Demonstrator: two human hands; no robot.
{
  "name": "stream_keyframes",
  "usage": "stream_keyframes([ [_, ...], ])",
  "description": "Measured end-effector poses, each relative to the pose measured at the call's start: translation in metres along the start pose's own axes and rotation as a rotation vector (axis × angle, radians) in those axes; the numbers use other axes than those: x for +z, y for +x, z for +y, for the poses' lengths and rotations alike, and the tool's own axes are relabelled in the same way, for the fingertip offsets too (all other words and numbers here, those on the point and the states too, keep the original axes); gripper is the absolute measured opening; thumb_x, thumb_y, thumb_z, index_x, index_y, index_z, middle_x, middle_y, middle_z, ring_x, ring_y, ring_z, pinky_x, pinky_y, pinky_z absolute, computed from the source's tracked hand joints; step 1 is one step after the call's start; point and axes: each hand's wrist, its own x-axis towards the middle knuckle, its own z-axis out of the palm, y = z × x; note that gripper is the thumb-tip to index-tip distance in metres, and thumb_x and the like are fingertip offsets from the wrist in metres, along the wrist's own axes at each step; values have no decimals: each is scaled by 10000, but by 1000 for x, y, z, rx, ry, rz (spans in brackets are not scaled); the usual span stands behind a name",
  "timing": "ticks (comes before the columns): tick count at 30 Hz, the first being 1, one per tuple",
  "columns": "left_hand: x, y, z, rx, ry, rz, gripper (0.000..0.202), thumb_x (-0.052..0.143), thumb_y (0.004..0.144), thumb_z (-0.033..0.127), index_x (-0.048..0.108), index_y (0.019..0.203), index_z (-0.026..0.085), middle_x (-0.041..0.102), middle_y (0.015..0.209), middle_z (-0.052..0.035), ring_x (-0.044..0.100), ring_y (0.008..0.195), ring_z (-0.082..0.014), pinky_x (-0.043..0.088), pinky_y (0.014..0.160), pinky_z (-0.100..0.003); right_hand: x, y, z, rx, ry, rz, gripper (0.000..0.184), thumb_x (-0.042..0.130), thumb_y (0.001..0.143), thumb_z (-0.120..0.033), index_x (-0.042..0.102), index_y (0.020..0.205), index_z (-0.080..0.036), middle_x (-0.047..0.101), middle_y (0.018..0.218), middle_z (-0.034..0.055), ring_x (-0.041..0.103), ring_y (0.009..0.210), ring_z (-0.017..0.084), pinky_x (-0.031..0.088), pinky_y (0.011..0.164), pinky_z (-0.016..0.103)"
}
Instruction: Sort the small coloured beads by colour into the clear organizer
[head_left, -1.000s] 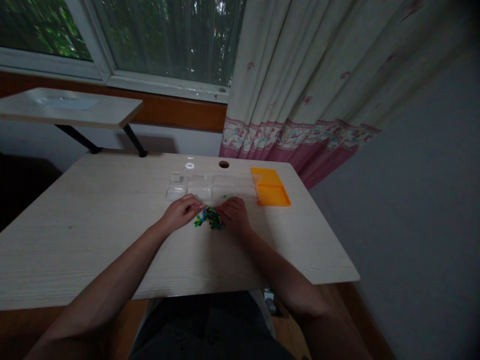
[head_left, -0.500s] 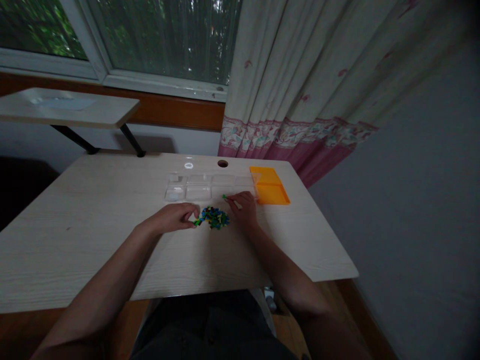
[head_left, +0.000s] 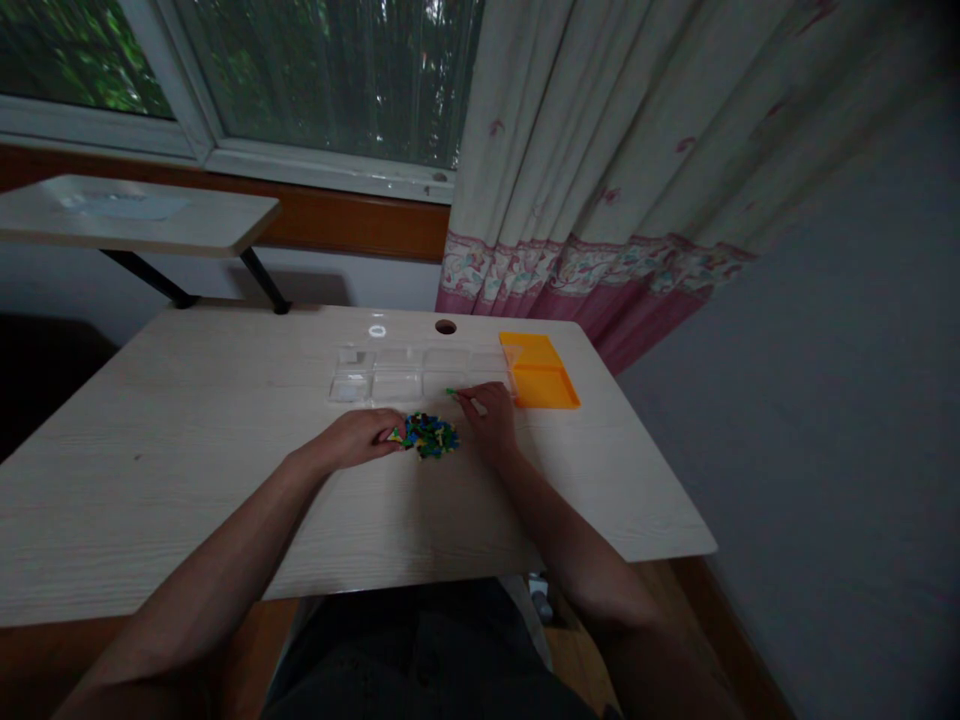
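Observation:
A heap of small blue, green, yellow and dark pieces (head_left: 431, 437) lies on the pale wooden table (head_left: 202, 440). At the heap's left edge is my left hand (head_left: 364, 437), its fingers curled around a few of the small pieces; how firmly it grips them is hard to see. My right hand (head_left: 491, 415), above and right of the heap, pinches a small green piece (head_left: 451, 391) between thumb and forefinger. That piece is over the near edge of a clear plastic compartment tray (head_left: 397, 384).
Right of the tray sits an orange two-part tray (head_left: 546, 386), which the clear one slightly overlaps. Behind them is a round cable hole (head_left: 445, 327). A raised shelf (head_left: 217, 225) stands at the back left, and a curtain (head_left: 540, 200) hangs behind the table.
My left hand has shifted slightly right, closer into the heap, and its fingers have drawn in. My right hand stays nearly in place with the green piece.

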Motion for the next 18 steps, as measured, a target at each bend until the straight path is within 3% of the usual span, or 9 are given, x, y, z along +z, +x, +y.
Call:
stream_keyframes([
  [11, 2, -1, 1, -7, 22, 4, 220, 562, 914, 429, 634, 966, 229, 548, 703, 36, 522, 601, -123, 349, 592, -215, -1, -2, 12, 126, -198, 147, 221, 631, 931, -408, 778, 877, -252, 718, 917, 54, 584, 987, 227, 414, 933, 404],
  [18, 8, 0, -5, -32, -1, 3, 258, 565, 929, 469, 654, 952, 228, 552, 709, 34, 537, 629, -121, 337, 603, -208, 3, -2, 16, 139, -261, 139, 164, 658, 919, -363, 770, 870, -254, 711, 976, 50, 553, 1048, 236, 378, 967, 414],
])
